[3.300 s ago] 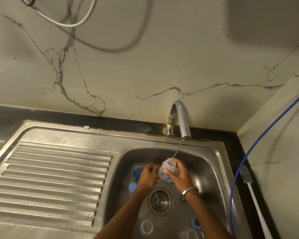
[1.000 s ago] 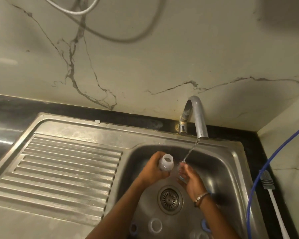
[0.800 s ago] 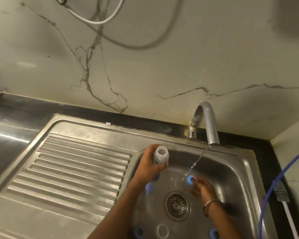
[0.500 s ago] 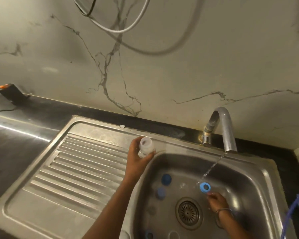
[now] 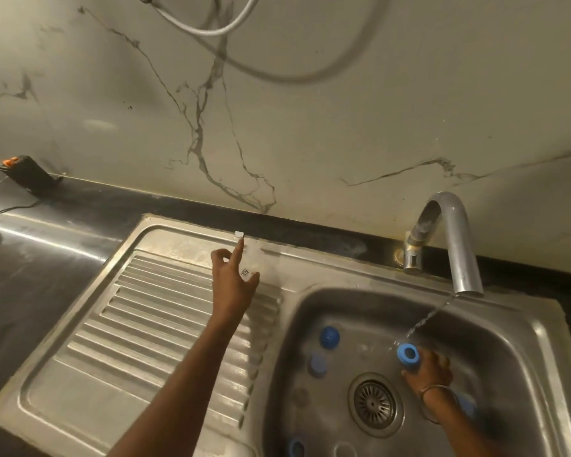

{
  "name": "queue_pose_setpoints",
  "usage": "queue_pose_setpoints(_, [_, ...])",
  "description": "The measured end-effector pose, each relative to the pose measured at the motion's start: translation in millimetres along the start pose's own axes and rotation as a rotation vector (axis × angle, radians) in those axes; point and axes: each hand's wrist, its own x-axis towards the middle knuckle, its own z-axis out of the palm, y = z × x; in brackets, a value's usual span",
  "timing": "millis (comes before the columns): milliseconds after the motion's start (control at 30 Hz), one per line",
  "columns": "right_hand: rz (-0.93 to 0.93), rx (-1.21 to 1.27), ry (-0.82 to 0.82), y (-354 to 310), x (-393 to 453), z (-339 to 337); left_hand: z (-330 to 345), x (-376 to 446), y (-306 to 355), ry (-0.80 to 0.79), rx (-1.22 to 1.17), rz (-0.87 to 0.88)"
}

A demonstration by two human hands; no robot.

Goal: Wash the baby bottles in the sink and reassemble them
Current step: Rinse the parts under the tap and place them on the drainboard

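Note:
A clear baby bottle [image 5: 257, 258] stands on the back of the steel drainboard [image 5: 152, 324], left of the sink basin [image 5: 524, 341]. My left hand [image 5: 233, 282] reaches over the drainboard and holds the bottle between index finger and thumb. Inside the basin my right hand [image 5: 431, 369] grips a blue screw ring [image 5: 407, 354] under the thin stream from the faucet [image 5: 452, 239]. Loose on the basin floor are a blue cap [image 5: 329, 336], a paler blue part [image 5: 317, 364], another blue ring [image 5: 295, 448] and a clear ring [image 5: 343, 451].
The drain strainer [image 5: 374, 404] sits mid-basin. A dark counter [image 5: 30, 258] lies to the left with a black device [image 5: 23, 174] and a thin cable. A white hose [image 5: 211, 28] loops on the marble wall above.
My left hand carried the clear bottle out of the basin, left and back onto the drainboard. My right hand picked up the blue ring and holds it under the water.

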Motion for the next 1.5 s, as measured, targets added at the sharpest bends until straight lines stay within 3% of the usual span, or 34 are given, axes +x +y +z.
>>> queue_pose_setpoints(67, [0.003, 0.010, 0.003, -1, 0, 2, -9, 9, -1, -0.027, 0.237, 0.069])
queue_pose_setpoints(233, [0.017, 0.042, 0.019, -1, 4, 5, -31, 34, -8, 0.066, 0.137, 0.051])
queue_pose_setpoints(533, [0.036, 0.034, 0.066, 8, 20, 16, -108, 104, -55, 0.193, 0.254, -0.067])
queue_pose_setpoints(800, [0.033, 0.074, 0.090, 13, 28, 21, -97, 120, -77, 0.089, 0.254, -0.046])
queue_pose_setpoints(1033, [0.003, 0.049, 0.075, 15, 28, 18, -89, 131, -80, 0.090, 0.230, -0.044])
queue_pose_setpoints(1267, [-0.181, -0.005, 0.071, 16, 27, 22, -82, 126, -81, 0.066, 0.280, -0.023])
queue_pose_setpoints(1500, [-0.168, -0.120, 0.016, 9, 26, 12, -82, 113, -79, 0.128, 0.348, -0.080])
